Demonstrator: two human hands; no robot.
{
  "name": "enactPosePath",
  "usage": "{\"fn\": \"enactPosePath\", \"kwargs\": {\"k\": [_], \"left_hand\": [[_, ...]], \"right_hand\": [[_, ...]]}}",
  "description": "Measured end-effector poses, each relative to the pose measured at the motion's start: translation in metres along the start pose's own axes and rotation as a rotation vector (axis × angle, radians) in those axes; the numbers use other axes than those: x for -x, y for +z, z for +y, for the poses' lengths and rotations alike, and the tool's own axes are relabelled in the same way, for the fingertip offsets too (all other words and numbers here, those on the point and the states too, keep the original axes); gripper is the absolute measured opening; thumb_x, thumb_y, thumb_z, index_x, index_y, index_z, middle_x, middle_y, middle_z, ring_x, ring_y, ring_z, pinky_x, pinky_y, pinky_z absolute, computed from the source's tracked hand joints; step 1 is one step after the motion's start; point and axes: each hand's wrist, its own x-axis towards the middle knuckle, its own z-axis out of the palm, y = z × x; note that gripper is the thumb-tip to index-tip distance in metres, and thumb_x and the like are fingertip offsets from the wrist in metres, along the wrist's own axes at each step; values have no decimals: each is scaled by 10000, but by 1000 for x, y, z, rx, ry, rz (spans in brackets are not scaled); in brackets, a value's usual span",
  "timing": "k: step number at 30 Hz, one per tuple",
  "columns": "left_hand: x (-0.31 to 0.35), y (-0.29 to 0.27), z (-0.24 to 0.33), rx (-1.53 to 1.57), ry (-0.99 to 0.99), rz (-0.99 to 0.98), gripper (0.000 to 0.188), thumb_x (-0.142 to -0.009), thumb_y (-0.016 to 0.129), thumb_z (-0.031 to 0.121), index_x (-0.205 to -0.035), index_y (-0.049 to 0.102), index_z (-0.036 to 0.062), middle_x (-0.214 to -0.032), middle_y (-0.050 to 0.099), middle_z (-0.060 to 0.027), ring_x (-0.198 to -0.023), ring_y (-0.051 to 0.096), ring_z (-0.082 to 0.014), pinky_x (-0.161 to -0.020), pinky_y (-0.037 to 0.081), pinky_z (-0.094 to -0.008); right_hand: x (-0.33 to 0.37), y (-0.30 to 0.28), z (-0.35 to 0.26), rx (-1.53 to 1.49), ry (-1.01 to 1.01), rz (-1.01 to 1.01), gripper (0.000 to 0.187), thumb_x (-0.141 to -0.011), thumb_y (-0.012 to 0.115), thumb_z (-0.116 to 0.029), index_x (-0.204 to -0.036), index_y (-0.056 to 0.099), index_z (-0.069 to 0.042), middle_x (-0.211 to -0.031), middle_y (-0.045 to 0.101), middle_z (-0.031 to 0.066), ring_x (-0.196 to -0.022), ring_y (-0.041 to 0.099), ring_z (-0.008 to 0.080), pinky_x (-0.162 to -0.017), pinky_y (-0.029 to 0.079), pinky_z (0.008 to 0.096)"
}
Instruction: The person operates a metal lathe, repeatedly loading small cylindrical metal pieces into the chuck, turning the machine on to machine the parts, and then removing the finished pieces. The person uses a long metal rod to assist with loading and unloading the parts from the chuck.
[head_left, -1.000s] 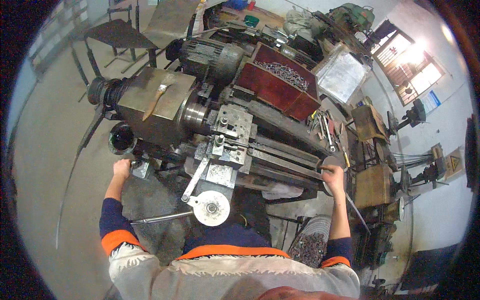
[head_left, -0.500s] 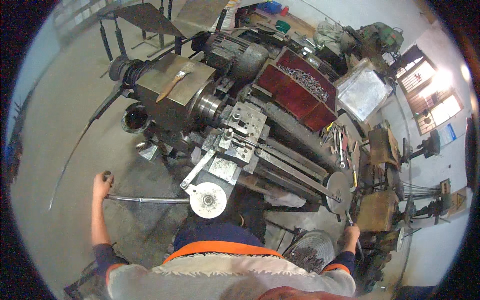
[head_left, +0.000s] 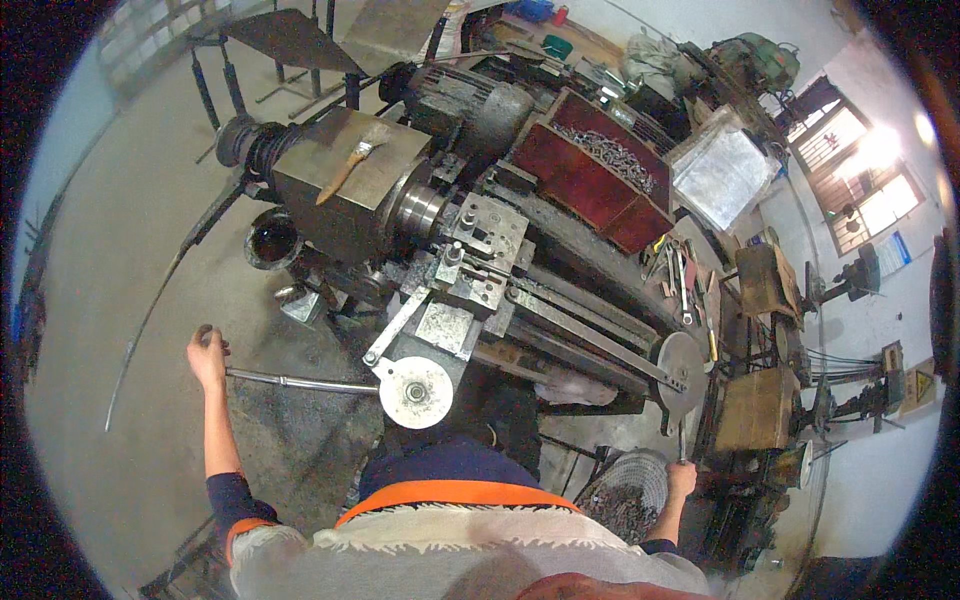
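At the left, my left hand [head_left: 207,355] is closed, fingers curled, beside the outer end of a long metal lever [head_left: 300,382]; what its fingers hold is hidden. That lever runs to a round pale disc [head_left: 416,392] at the front of a lathe-like machine [head_left: 478,250]. On the right, my right hand [head_left: 681,479] wraps round a short lever handle [head_left: 682,440] below a grey disc [head_left: 680,372]. A flat linkage bar [head_left: 600,345] joins this disc to the machine's slide. The chuck [head_left: 418,208] sits left of the tool block.
A wooden-handled brush [head_left: 350,170] lies on the headstock. Behind the bed stands a red tray [head_left: 590,190] of small metal parts, with wrenches [head_left: 685,280] to its right. A round basket [head_left: 625,490] of dark pieces stands near my right arm. A thin rod [head_left: 150,310] slants down at left.
My right hand has moved left and a little down, and its lever now points nearly straight down. My left hand and the long lever's outer end have risen slightly in view.
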Motion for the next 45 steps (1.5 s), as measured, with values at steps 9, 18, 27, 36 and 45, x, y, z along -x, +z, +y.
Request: {"fn": "enactPosePath", "kwargs": {"k": [9,18,27,36,45], "left_hand": [[-9,9,19,-47,13,-9,294,-791,578,145,-1023,591,-35,-617,609,-110,-494,590,-152,-481,444,-270],[4,7,-12,-107,4,110,273,-759,591,147,-991,617,4,-768,645,-119,-678,629,-180,-593,473,-311],[-22,87,62,-362,71,59,360,-702,631,251,-1016,643,74,-921,659,-119,-865,628,-265,-789,467,-350],[-48,155,100,-318,188,-83,368,-698,628,246,-1008,637,47,-941,657,-122,-926,612,-275,-842,445,-348],[-70,160,73,-262,188,-69,334,-700,612,235,-984,650,64,-924,659,-129,-897,619,-282,-825,450,-351]], "right_hand": [[12,1,-4,-24,-20,42,310,-607,588,-214,-826,654,-6,-854,633,229,-854,610,380,-749,481,429],[-8,9,12,64,-51,170,333,-654,534,-291,-769,634,5,-835,635,226,-825,609,407,-737,483,475],[-126,25,36,96,-149,111,338,-669,604,-283,-824,608,18,-870,630,233,-850,605,391,-750,475,458],[-36,18,23,116,-39,63,313,-708,561,-267,-817,629,19,-860,634,241,-853,618,388,-762,491,447],[5,2,2,42,1,-15,346,-709,561,-305,-832,628,12,-912,629,241,-885,607,390,-768,481,461]]}}
